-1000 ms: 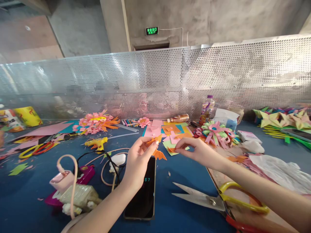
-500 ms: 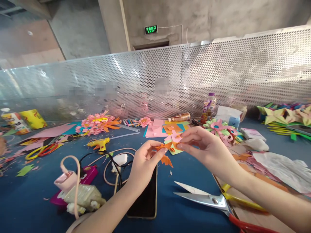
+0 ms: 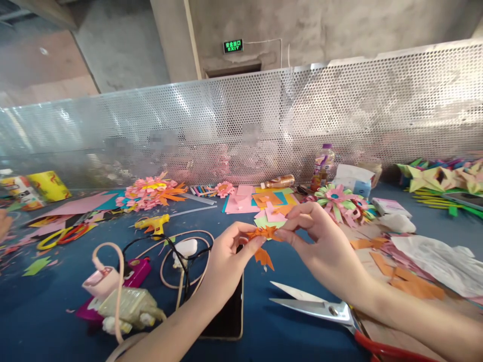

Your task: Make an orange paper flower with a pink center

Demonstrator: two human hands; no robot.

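Observation:
Between my two hands is an orange paper piece [image 3: 267, 232] with jagged, pointed edges, held above the middle of the table. My left hand [image 3: 233, 251] pinches its left side between thumb and fingers. At its right side, the thumb and fingertips of my right hand [image 3: 315, 241] are closed on it. Just below lies another orange paper cutout [image 3: 264, 258] with a pointed edge. Large scissors [image 3: 324, 306] with red handles lie with blades apart below my right hand. A dark phone [image 3: 229, 317] is partly hidden under my left forearm.
A yellow glue gun [image 3: 154, 224], cables and a charger on a purple power strip [image 3: 136, 272] occupy the left. Coloured paper sheets [image 3: 241, 201] and paper flowers [image 3: 151, 193] lie behind. A drink bottle [image 3: 323, 166] stands by the perforated metal screen [image 3: 211, 130].
My hands have come slightly closer together, and the orange paper between them is now bunched more tightly. My right forearm has shifted a little, uncovering more orange paper scraps at the right.

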